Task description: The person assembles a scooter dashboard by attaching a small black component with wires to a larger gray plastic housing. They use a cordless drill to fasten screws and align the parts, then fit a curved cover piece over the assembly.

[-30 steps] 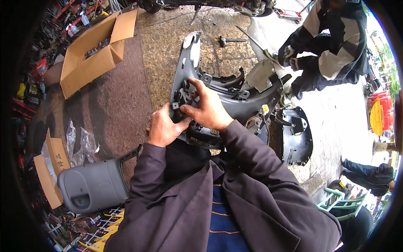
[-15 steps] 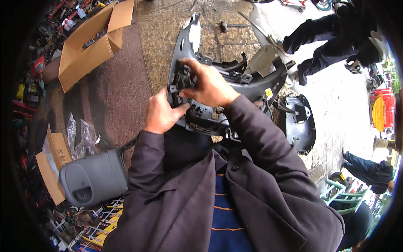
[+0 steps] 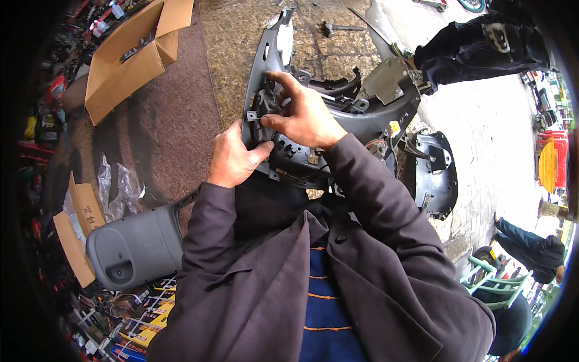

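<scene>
A large dark grey plastic body panel (image 3: 386, 119), curved like a scooter fairing, lies in front of me with its inner side up. My left hand (image 3: 234, 158) grips its near left edge, thumb inside and fingers around the outer side. At the panel's left arm sits a black mechanical part (image 3: 258, 128) with a small metal tab. My right hand (image 3: 304, 114) holds this part between thumb and forefinger, the other fingers curled out of sight. A yellow connector (image 3: 394, 127) with wires hangs at the panel's right side.
A hammer (image 3: 342, 28) lies beyond the panel. Right of it rests a black plastic shell (image 3: 435, 172). An open cardboard box (image 3: 123, 78) stands far left; a grey plastic housing (image 3: 142, 248) lies near left. A person's dark trousers (image 3: 458, 51) show at upper right.
Both hands keep hold of the panel and the black part, with only slight finger movement. The view has shifted a little. The person at upper right has taken a step.
</scene>
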Available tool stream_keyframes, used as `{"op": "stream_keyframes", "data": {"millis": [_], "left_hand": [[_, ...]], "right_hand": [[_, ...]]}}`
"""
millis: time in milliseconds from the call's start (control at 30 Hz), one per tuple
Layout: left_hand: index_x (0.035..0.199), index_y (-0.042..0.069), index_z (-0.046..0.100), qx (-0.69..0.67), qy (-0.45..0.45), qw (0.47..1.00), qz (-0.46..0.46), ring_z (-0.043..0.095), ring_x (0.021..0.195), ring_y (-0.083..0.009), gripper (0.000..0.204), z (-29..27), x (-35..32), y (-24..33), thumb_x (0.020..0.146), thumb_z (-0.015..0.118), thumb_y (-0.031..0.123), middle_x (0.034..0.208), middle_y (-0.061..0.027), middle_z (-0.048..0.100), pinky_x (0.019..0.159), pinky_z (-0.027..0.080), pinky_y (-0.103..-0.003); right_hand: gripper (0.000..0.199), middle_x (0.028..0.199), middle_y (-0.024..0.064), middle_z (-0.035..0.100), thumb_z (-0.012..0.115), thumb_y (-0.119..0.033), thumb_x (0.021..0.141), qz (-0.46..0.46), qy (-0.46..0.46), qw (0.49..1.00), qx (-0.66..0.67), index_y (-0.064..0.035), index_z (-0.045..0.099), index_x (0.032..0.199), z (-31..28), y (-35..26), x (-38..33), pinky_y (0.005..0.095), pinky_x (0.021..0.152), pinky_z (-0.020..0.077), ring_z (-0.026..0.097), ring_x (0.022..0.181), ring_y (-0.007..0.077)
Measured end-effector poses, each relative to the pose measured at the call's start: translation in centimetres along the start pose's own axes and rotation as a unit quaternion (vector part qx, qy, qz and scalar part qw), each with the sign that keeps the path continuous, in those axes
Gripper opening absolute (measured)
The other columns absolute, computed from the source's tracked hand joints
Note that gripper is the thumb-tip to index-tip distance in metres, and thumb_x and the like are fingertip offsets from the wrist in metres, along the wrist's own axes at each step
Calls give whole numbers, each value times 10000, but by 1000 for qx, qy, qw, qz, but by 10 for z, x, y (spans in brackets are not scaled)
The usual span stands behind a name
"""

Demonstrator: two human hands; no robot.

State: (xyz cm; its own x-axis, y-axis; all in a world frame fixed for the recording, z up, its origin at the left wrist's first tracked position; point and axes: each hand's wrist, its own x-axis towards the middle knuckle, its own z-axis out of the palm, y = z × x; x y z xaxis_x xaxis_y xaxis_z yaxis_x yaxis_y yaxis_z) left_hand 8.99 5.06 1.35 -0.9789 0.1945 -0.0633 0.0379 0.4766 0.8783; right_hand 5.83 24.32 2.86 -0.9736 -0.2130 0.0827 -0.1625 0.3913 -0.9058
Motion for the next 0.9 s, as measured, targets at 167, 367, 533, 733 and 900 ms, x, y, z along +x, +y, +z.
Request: {"op": "stream_keyframes", "data": {"millis": [167,367,533,733,900], "left_hand": [[1060,-22,650,-11,8,1000,9,735,901,-344,414,4,0,-7,745,822,185,933,-204,736,794,560,-415],[1032,-42,621,26,32,998,40,698,871,-433,437,6,1,-6,743,810,225,890,-263,701,760,539,-477],[966,-22,585,129,38,988,76,678,828,-446,375,-13,-2,35,738,785,199,866,-242,682,721,527,-499],[931,17,545,257,94,943,188,619,762,-442,318,-34,-20,100,722,767,109,831,-207,600,659,484,-506],[954,16,580,224,154,900,342,607,697,-371,329,-8,-38,139,693,765,95,825,-146,557,594,490,-460]], "right_hand": [[797,1012,156,658,835,-151,755,-4,-8,1000,-7,-102,461,1456,-1,2,3,332,718,558,684,775,201],[754,1045,119,596,807,-76,791,48,-32,997,50,-113,450,1453,-3,-3,1,295,665,550,660,740,144],[785,1146,124,538,756,40,821,67,-31,977,198,-93,376,1495,-16,-21,-3,276,696,560,651,821,137],[945,1236,149,585,835,-136,840,-35,34,933,357,-33,228,1558,-27,-63,-26,349,950,525,611,1118,218],[1043,1202,150,600,900,-260,773,-75,175,957,217,53,238,1515,-41,-91,-49,321,928,506,601,1044,176]]}}
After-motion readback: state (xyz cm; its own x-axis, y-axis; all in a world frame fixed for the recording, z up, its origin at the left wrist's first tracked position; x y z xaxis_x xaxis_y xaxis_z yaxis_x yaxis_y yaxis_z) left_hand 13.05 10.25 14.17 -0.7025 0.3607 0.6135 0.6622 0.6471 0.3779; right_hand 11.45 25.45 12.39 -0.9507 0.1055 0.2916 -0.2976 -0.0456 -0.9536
